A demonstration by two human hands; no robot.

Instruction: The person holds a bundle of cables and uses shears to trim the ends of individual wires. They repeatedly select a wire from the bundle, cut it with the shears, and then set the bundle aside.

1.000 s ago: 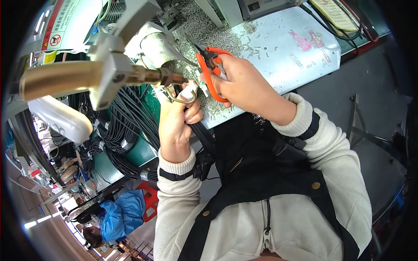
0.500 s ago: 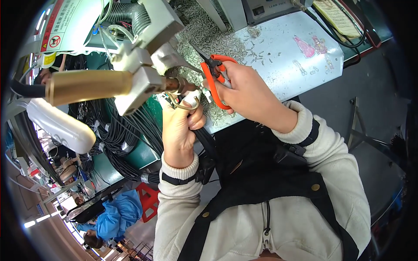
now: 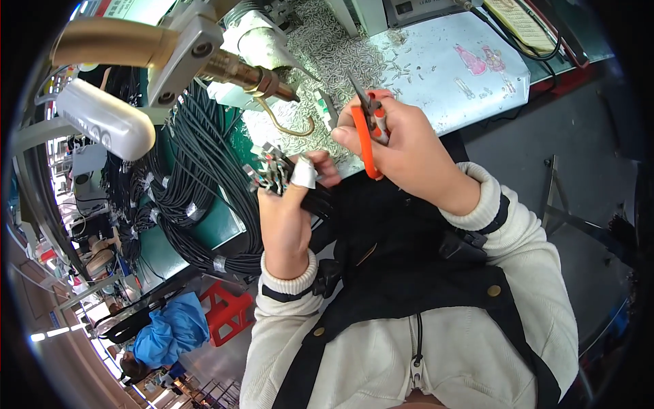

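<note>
Currently, I have my left hand [image 3: 289, 218] wrapped around a bundle of black cables [image 3: 318, 202], its fingers bent in close on them, with a white wrapping [image 3: 304, 174] on the thumb. The cables' bared ends [image 3: 272, 169], a tangle of metal tips and coloured wires, stick out beyond the thumb side. On my right hand [image 3: 419, 143], the fingers are curled around the orange-handled cutters [image 3: 366, 146], gripping them with the dark tip pointing up and away from me; I cannot tell how far apart the blades stand. Both hands are near the front edge of the pale worktop [image 3: 449, 95], well apart from each other at the wrists. Many small metal pieces [image 3: 347, 51] lie scattered over its far part. Above and left of my hands hangs a metal nozzle [image 3: 235, 73], with a thin bent brass-coloured tube [image 3: 283, 125] curving beneath it. Coiled black cables [image 3: 178, 194] are heaped on the left, and farther back I see a person in blue [image 3: 170, 330] near a red stool [image 3: 228, 315].
</note>
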